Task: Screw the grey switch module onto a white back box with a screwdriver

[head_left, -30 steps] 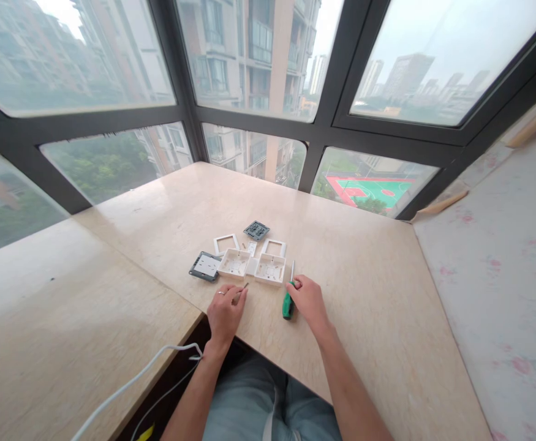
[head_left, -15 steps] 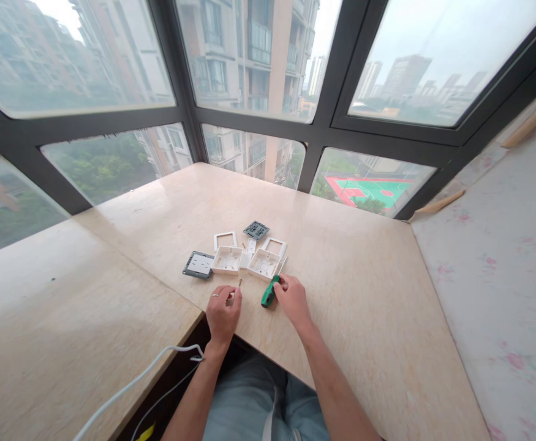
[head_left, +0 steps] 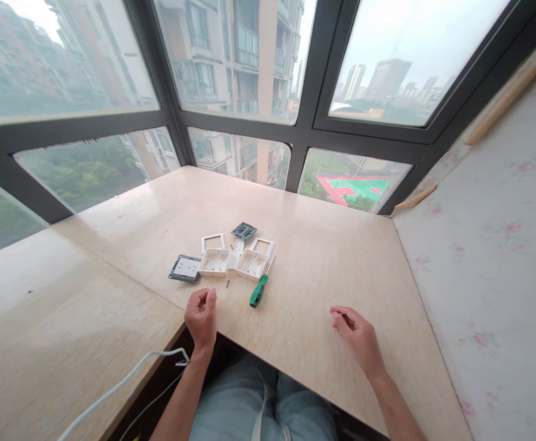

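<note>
My left hand (head_left: 201,317) rests at the near edge of the wooden tabletop (head_left: 323,257), fingers curled in loosely with nothing seen in them. A small screw (head_left: 227,283) lies on the wood just beyond it. My right hand (head_left: 358,335) lies to the right, well away from the parts, fingers loosely bent and holding nothing. A green-handled screwdriver (head_left: 259,290) lies free on the table between the hands. Behind it are two white back boxes (head_left: 214,261) (head_left: 250,264), two white frames (head_left: 213,242) (head_left: 263,247), a grey-rimmed switch plate (head_left: 185,268) and a dark switch module (head_left: 244,231).
A white cable (head_left: 116,387) runs along the near left below the table edge. Dark-framed windows (head_left: 295,153) close off the far side. A wall with pink floral paper (head_left: 502,245) borders the right. My jeans-clad lap (head_left: 263,404) sits under the table's front edge.
My right hand let go of the screwdriver and drew back to the right. My left hand put the screw down and pulled toward the table edge. The view shifted slightly.
</note>
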{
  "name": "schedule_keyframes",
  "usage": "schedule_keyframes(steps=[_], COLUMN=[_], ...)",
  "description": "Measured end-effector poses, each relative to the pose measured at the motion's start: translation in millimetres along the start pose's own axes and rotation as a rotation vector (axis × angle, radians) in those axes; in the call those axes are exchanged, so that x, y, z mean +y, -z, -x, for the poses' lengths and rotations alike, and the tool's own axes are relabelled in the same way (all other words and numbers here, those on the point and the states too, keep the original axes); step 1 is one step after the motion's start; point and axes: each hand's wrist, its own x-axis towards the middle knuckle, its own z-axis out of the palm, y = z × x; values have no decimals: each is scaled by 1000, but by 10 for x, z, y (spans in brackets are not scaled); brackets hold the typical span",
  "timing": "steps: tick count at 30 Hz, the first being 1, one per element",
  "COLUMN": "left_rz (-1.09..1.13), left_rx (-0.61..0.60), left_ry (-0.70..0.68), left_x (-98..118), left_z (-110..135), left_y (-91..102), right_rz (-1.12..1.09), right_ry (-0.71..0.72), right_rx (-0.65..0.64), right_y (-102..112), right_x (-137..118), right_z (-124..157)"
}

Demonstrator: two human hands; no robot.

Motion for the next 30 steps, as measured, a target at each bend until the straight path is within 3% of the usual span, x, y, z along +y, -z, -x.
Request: schedule_keyframes(steps=[3,5,9,12,15,19,22,30], left_rz=[68,137,323,472,496,382,425,520], left_rx=[-4,-91,-442,-782,-983,-1093,-1115,-1121], left_ry=[56,-12,-224,-359,-333,-80,19,-3], left_x=[224,475,1004,1190,1153,1001,965,1015], left_z=[116,256,647,922,1055,1016,971,999], left_y=[-103,-222,-501,-661,-745,-763,-747,-722], right_rz=[8,-16,-129,-226,-268,-280,-284,-252], right_ry=[-44,-75,-164,-169,-134,-117,-111,-135], right_rx=[161,258,387,417,417,436,457,497], right_y=[367,520,623,602,578,585,602,589], right_x=[241,352,383,315,273,292,320,310], right_z=[157,260,431,487,495,488,477,452])
